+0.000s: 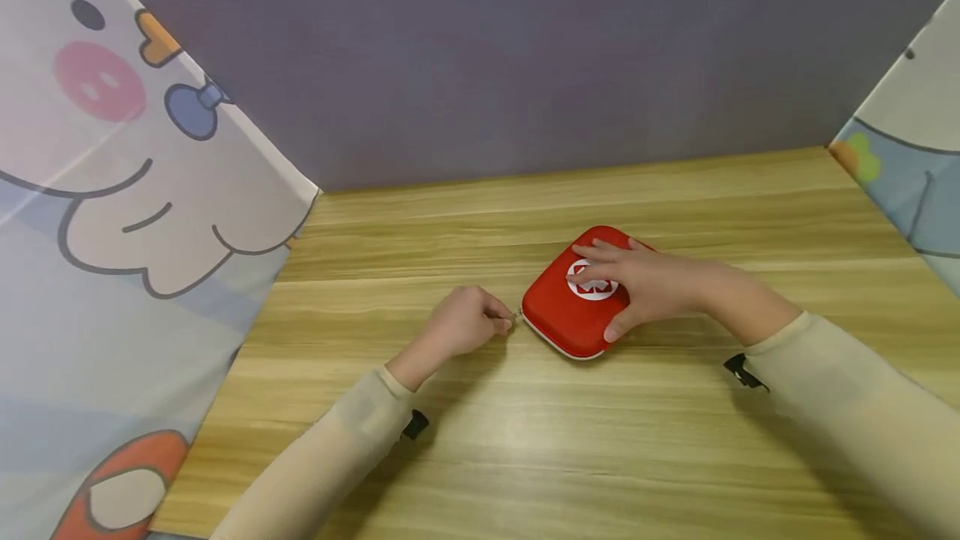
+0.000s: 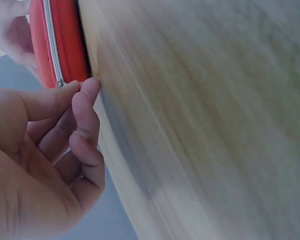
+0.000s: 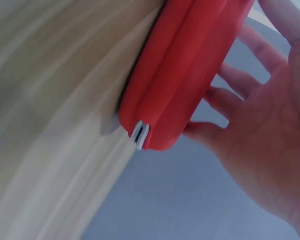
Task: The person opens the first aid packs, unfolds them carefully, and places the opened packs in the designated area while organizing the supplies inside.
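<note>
A red zip case (image 1: 555, 307) with a white round emblem lies flat on the wooden table. At its left corner my left hand (image 1: 467, 321) pinches the zipper pull (image 1: 517, 314) between thumb and index finger. In the left wrist view the silver zipper (image 2: 51, 40) runs closed along the side up to the slider, and the fingertips hide most of the pull. My right hand (image 1: 656, 283) rests on the case's right part with fingers spread over the top, partly covering the emblem. Its thumb touches the near right edge. The zipper's end (image 3: 140, 134) shows in the right wrist view.
The wooden table (image 1: 480, 457) runs back to a grey-purple panel (image 1: 525, 65). Cartoon-printed cloth (image 1: 180, 340) hangs along the left side, and a similar cloth (image 1: 922, 182) bounds the right. A small black object (image 1: 415, 424) sits by the left sleeve.
</note>
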Demonstrator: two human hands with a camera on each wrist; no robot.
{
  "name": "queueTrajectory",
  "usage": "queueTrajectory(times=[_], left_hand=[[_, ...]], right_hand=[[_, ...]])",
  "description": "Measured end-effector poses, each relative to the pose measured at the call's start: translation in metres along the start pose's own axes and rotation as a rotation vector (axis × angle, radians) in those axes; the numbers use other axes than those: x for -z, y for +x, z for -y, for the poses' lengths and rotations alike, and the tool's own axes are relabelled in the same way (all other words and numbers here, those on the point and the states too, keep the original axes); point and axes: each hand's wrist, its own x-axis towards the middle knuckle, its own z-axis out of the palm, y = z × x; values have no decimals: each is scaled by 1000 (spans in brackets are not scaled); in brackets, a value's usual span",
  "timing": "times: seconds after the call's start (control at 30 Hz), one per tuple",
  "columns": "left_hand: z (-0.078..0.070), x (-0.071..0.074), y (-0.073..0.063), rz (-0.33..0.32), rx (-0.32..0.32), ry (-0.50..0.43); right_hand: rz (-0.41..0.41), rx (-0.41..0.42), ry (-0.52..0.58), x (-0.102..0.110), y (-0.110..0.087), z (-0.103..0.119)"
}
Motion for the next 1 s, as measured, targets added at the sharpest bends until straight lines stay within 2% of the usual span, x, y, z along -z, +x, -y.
queueTrajectory(times=[0.17,0.33,0.43,0.6,0.83,1.0], left_hand=[[1,-1,-3,19,-1,-33],[-1,-2,-4,45,11,-89],[-3,-4,-6,94,12,-133],[-9,-10,-11,170,-32,-169],[-7,-12,-13,151,-12,-193],[-6,-12,-12,160,-31,-179]], right_hand=[[44,1,17,5,-1,2],[36,16,38,6,-1,0],[32,16,27,5,-1,-1],[28,-3,4,3,1,-2],[19,-31,-9,1,4,1],[-17,-62,-56,0,6,7]])
